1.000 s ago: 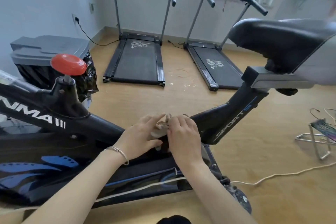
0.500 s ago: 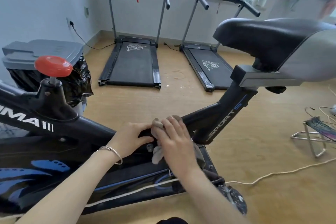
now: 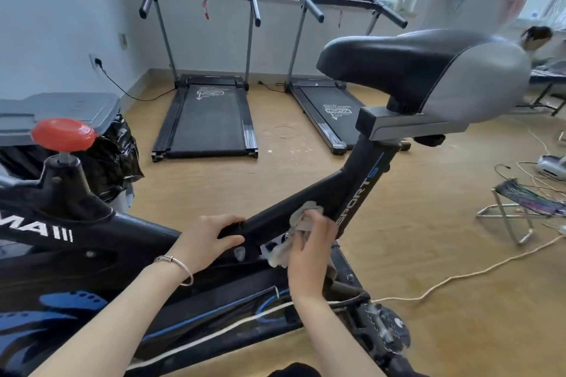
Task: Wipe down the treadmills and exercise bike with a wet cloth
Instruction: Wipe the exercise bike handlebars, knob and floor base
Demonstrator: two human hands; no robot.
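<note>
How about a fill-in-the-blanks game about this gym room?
The right hand holds a grey ____ against the exercise bike.
The colour of the bike's round knob is ____.
The number of treadmills under the window is ____.
Missing words: cloth, red, two.

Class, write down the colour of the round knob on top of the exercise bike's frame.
Red; the knob shows best in the head view.

We grip the bike frame (image 3: 275,220) with our left hand (image 3: 208,239); our right hand (image 3: 309,251) presses the cloth (image 3: 301,214) against it.
</note>
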